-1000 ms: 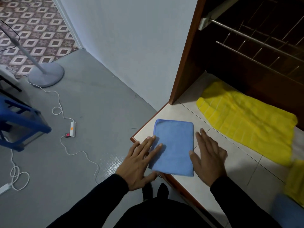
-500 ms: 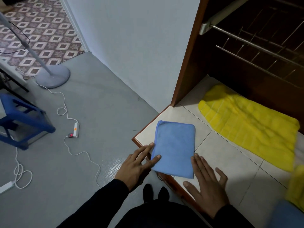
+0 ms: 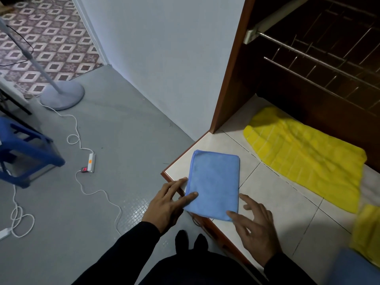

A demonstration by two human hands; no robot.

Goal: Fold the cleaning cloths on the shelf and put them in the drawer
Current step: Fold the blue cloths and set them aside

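A folded blue cloth (image 3: pixel 214 183) lies at the near left corner of the white tiled shelf (image 3: pixel 273 200), its near edge overhanging the shelf's edge slightly. My left hand (image 3: pixel 167 203) is at the cloth's near left corner with straight fingers touching it. My right hand (image 3: pixel 256 227) has spread fingers, its fingertips touching the cloth's near right corner. An unfolded yellow cloth (image 3: pixel 306 157) lies spread further back on the shelf. Another yellow cloth (image 3: pixel 368 233) and a blue cloth (image 3: pixel 353 268) show at the right edge.
A dark cabinet with a wire rack (image 3: pixel 320 58) rises behind the shelf, with a wooden side panel (image 3: pixel 228 79). On the grey floor to the left are a fan base (image 3: pixel 62 95), a power strip (image 3: pixel 90 162) with white cable, and a blue stool (image 3: pixel 22 147).
Both hands have slid back toward me, from the sides of the blue cloth to its near corners. The cloth stays in place.
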